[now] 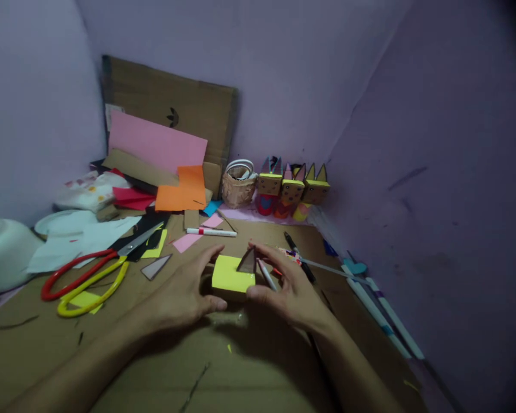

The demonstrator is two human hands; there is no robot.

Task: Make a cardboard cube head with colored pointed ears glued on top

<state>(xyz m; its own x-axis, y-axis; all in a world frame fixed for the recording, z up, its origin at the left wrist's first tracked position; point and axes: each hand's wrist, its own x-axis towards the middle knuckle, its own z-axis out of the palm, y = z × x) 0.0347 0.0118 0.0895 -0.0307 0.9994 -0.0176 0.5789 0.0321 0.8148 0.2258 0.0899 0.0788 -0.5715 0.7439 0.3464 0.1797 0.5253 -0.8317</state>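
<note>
A small cardboard box [233, 274] with a yellow paper top sits between my two hands, over the cardboard-covered table. One dark-edged triangle [248, 261] stands upright on the right part of its top. My left hand [193, 287] curls around the box's left side, thumb low at the front and index finger by the back edge. With my right hand [286, 287] I grip the right side, thumb on the front corner and index fingertip at the triangle's tip. A second, loose triangle [156, 267] lies flat to the left of my left hand.
Red-and-yellow scissors [90, 279] lie at the left by paper scraps and a white pot [4, 252]. A marker [211, 232] lies ahead. Behind stand a small basket [239, 189] and several eared box figures [292, 188]. Glue sticks [378, 315] and a pen [298, 252] lie right.
</note>
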